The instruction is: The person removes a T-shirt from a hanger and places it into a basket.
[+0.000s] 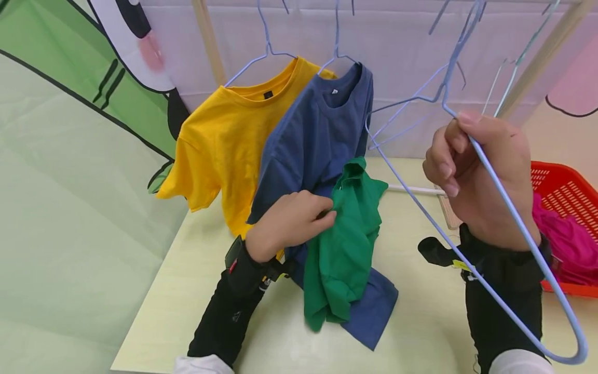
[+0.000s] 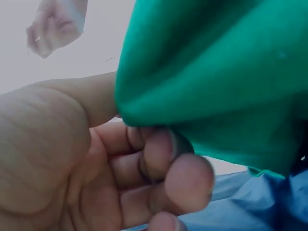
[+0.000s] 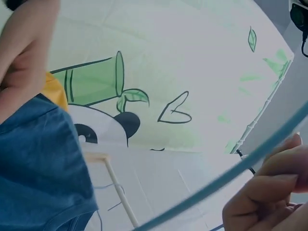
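Note:
A green collared shirt [image 1: 348, 249] hangs from my left hand [image 1: 294, 221], which pinches its edge between thumb and fingers. In the left wrist view, a fold of the green shirt [image 2: 202, 86] lies at the thumb, with other fingers curled below. My right hand [image 1: 490, 176] holds a blue wire hanger [image 1: 583, 345] by its shoulder near the neck, between thumb and forefinger. The hanger carries no clothing. Its wire [image 3: 216, 185] runs diagonally across the right wrist view. Behind the green shirt hangs a blue T-shirt [image 1: 299, 150], partly covered by it.
A yellow T-shirt [image 1: 210, 135] hangs on a hanger left of the blue one. More hangers are on the rack, including a pale green one [image 1: 509, 85]. A red basket [image 1: 565, 179] with magenta cloth [image 1: 567, 241] stands at right on the pale table [image 1: 187, 311].

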### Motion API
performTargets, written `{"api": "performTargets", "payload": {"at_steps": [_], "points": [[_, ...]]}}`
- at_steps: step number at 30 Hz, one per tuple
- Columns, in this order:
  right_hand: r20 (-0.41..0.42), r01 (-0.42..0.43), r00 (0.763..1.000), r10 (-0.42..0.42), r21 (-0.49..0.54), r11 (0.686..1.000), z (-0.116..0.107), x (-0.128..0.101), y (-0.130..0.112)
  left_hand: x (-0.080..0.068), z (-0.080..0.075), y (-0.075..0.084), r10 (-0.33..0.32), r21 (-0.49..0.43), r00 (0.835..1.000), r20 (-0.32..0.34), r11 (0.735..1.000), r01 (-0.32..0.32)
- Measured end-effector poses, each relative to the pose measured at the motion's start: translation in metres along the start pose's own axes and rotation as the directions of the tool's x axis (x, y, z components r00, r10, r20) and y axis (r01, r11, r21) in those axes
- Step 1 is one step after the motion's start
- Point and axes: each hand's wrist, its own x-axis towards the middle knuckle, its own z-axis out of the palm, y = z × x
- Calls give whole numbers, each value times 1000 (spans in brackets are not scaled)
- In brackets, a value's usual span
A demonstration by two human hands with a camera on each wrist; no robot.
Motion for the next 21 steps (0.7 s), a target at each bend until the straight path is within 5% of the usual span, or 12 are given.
{"api": "performTargets", "payload": {"at_steps": [6,10,21], "points": [[99,-171,983,157,144,975,10,12,2,12,17,0,54,16,996,71,998,-55],[138,-257,960,245,72,964,19,8,12,13,22,2,64,7,992,106,998,-65],[8,-97,995,97,122,988,27,28,11,12,21,4,55,-28,988,144,998,-52]]}}
